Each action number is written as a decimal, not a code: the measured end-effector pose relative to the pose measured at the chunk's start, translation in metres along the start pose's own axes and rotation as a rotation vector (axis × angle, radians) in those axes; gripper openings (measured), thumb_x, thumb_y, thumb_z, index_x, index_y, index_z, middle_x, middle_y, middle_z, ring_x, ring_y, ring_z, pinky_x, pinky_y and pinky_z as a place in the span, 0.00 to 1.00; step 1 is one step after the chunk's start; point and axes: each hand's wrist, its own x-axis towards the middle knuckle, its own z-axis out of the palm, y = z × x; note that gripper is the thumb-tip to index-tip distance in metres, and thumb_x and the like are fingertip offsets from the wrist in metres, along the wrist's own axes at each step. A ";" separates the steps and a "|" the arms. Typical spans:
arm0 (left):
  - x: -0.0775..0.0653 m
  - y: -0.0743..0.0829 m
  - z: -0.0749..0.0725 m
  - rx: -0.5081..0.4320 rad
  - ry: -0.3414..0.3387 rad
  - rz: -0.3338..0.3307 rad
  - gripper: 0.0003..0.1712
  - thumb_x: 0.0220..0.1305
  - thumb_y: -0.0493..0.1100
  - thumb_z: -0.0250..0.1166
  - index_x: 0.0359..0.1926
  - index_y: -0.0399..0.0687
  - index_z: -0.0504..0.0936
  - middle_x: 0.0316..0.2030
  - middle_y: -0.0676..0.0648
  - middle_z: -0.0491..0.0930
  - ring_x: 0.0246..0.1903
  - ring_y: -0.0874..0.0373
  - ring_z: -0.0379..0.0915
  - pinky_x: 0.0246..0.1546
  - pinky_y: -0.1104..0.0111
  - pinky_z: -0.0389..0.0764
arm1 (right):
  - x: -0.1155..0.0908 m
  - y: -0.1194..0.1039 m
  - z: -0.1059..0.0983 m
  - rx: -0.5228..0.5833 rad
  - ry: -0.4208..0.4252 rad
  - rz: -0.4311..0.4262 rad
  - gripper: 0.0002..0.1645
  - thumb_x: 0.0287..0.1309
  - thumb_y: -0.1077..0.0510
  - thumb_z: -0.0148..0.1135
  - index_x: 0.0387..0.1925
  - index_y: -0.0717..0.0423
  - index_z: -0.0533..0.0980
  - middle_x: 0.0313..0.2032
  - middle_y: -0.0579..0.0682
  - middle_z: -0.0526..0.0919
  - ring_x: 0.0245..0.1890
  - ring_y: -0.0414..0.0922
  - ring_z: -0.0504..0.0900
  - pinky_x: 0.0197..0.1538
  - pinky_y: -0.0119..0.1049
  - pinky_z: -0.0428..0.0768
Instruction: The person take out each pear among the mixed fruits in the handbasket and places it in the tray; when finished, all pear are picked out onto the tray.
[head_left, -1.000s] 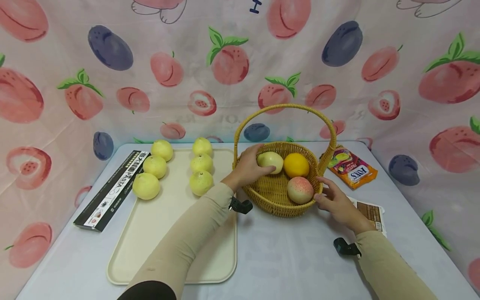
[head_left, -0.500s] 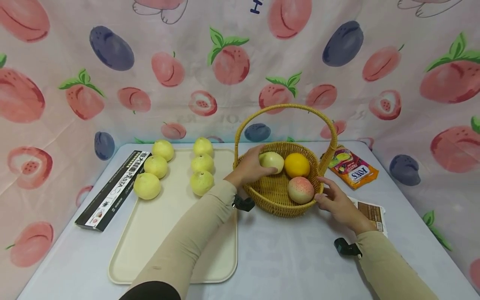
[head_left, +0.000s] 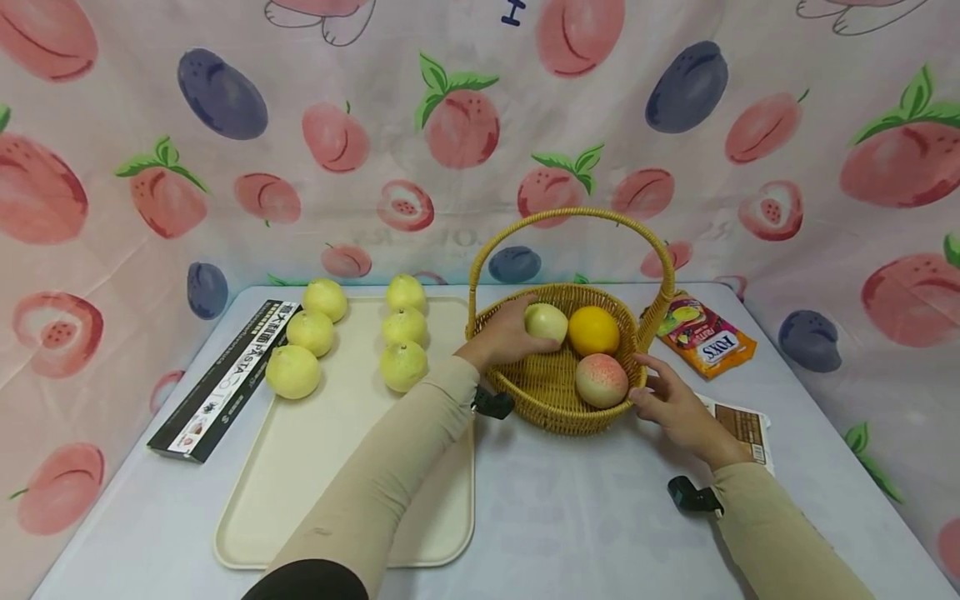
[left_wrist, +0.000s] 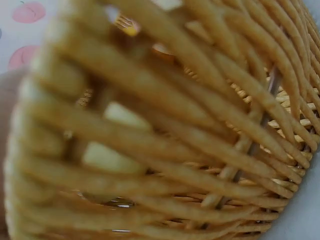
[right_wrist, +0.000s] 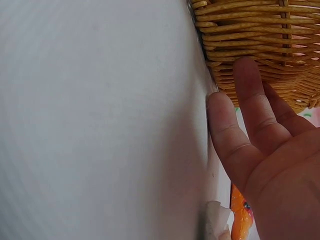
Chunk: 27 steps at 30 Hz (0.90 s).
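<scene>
My left hand (head_left: 507,335) reaches into the yellow wicker basket (head_left: 547,408) and holds a round pale green fruit (head_left: 545,323) between thumb and fingers. Beside that fruit lie an orange (head_left: 593,331) and a pinkish peach (head_left: 602,381). At the basket's right side is my right hand (head_left: 682,415). Its extended fingers (right_wrist: 250,85) touch the outer weave in the right wrist view. In the left wrist view the basket wall (left_wrist: 165,115) fills most of the picture, so the left fingers are largely hidden.
A cream tray (head_left: 337,483) on the left bears several pale yellow-green round fruits (head_left: 403,367). Against its left edge lies a long black pasta box (head_left: 225,379). An orange-red Fox's packet (head_left: 705,335) and a brown-and-white packet (head_left: 742,429) lie right of the basket.
My left hand has shifted slightly to the right, and the pale green fruit has moved a little closer to the orange. The right hand and basket have stayed in place.
</scene>
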 end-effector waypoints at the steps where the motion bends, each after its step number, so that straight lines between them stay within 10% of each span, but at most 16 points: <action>1: 0.001 0.000 0.001 0.005 0.002 -0.005 0.54 0.59 0.55 0.73 0.78 0.46 0.54 0.72 0.42 0.60 0.59 0.51 0.68 0.52 0.59 0.77 | 0.000 0.000 0.000 -0.001 0.000 -0.004 0.40 0.77 0.50 0.51 0.78 0.57 0.44 0.69 0.77 0.54 0.63 0.72 0.66 0.54 0.53 0.80; 27: 0.011 0.000 0.011 0.087 0.015 -0.089 0.53 0.58 0.59 0.72 0.78 0.52 0.57 0.72 0.46 0.61 0.65 0.43 0.57 0.56 0.50 0.71 | 0.000 -0.002 -0.001 0.010 -0.005 0.007 0.40 0.77 0.52 0.51 0.78 0.56 0.44 0.71 0.76 0.52 0.65 0.72 0.64 0.56 0.57 0.78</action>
